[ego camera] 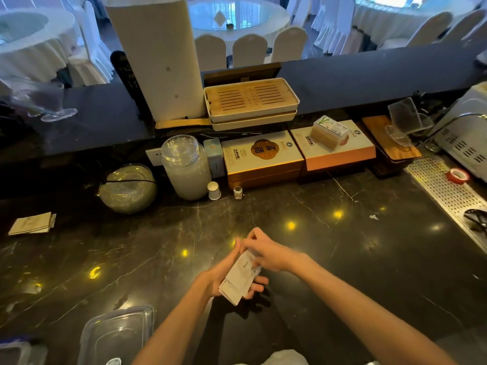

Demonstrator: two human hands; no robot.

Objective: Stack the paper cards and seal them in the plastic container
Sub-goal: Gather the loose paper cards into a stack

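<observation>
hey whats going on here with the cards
A person stands at a dark marble counter squaring up a stack of paper cards. The left hand cradles the stack from below while the right hand pinches its top end. Another small pile of cards lies on the counter at far left. A clear plastic container sits near the left forearm; no cards can be seen in it.

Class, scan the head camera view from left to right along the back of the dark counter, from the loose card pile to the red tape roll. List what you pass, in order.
Card pile → round glass bowl → tall glass jar → small white cup → tiny glass bottle → gold-trimmed gift box → orange-sided gift box → wooden tray → red tape roll.
</observation>
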